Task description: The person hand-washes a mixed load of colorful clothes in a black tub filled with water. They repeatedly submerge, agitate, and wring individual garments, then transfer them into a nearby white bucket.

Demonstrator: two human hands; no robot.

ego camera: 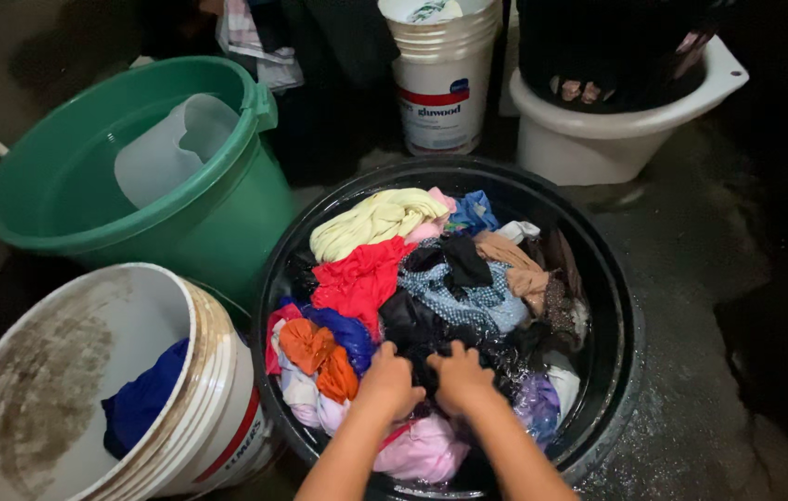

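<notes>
Head view: only one camera; we look straight down on a wet floor (691, 306) crowded with tubs.
Hands: our left hand (389, 378) and right hand (457, 376) sit side by side at the near edge of the pile, fingers curled down, both closed on a dark garment (422, 325).
Dark garment: lies directly under and just beyond our knuckles, in the near middle of the black basin (612, 315); we cannot tell where it ends among the other dark cloth.
Basin contents: wet clothes heaped together. Red cloth (357, 278) beyond our left hand, orange cloth (315, 353) just left of it, pink cloth (423, 450) between our forearms, yellow cloth (375, 218) at the far side, blue patterned cloth (468, 297) beyond our right hand.
Left of basin: white bucket (208, 371), stained inside, touching the basin's rim, with a blue cloth (143, 399) in it.
Behind that: green tub (227, 213) holding a pale plastic jug (166, 153).
Far side: white pail (440, 83) and white tub (598, 139) with dark clothes.
</notes>
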